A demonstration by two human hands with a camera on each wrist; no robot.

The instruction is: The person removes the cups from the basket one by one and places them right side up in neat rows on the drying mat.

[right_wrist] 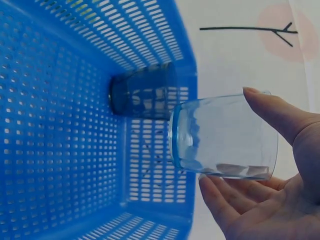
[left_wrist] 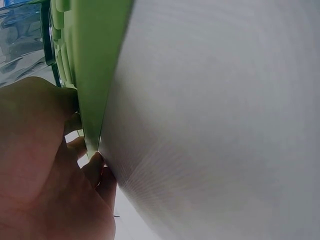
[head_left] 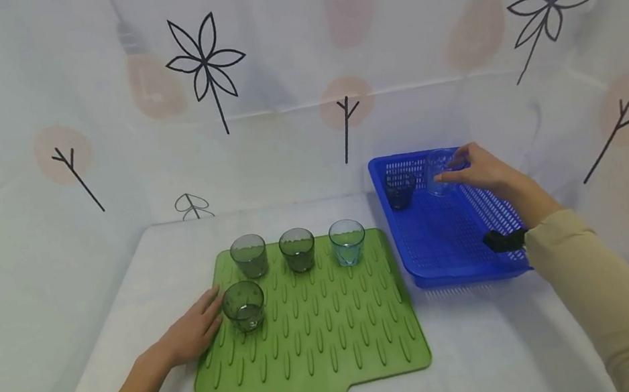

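Note:
My right hand [head_left: 478,170] holds a clear glass [right_wrist: 225,137] between thumb and fingers at the far end of the blue basket [head_left: 444,244]. A darker glass [head_left: 400,190] stands inside that basket, to the left of the held one. On the green drying mat [head_left: 322,330], my left hand [head_left: 194,329] touches the left edge with its fingers extended. Close beside those fingers is a green-grey glass [head_left: 244,307]. Behind it, a row holds a grey glass [head_left: 250,257], a dark green glass [head_left: 298,250] and a light blue glass [head_left: 348,243].
The mat and basket stand side by side on a white-covered table [head_left: 470,342]. A white cloth backdrop [head_left: 284,153] with printed plants hangs behind and at both sides. The basket has raised, perforated walls.

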